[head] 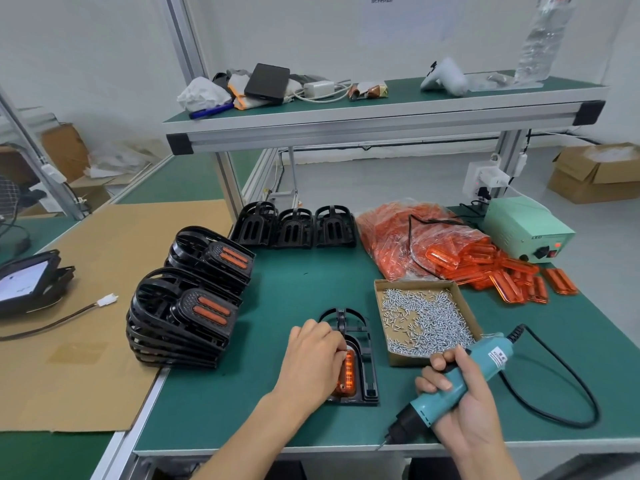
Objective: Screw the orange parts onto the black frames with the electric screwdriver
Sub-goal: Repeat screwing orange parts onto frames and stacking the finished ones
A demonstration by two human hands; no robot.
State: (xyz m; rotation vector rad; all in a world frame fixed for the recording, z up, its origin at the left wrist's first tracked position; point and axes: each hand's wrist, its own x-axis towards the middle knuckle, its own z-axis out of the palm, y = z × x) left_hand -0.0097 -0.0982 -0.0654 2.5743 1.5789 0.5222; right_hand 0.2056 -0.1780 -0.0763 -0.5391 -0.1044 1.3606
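A black frame (363,358) lies flat on the green mat near the front edge, with an orange part (346,374) seated in it. My left hand (313,358) rests on the frame's left side, its fingers curled over the orange part's upper end. My right hand (462,400) grips the teal electric screwdriver (460,379), which is tilted with its bit (382,444) pointing down-left near the table's front edge, to the right of the frame. A cardboard tray of silver screws (426,320) sits just behind my right hand.
Two stacks of finished frames (187,306) stand at the left. Three bare black frames (294,226) line the back. A bag of orange parts (433,244) spills to the right, beside the green power supply (523,230). The screwdriver's black cable (568,386) loops at right. Brown cardboard (86,323) covers the left table.
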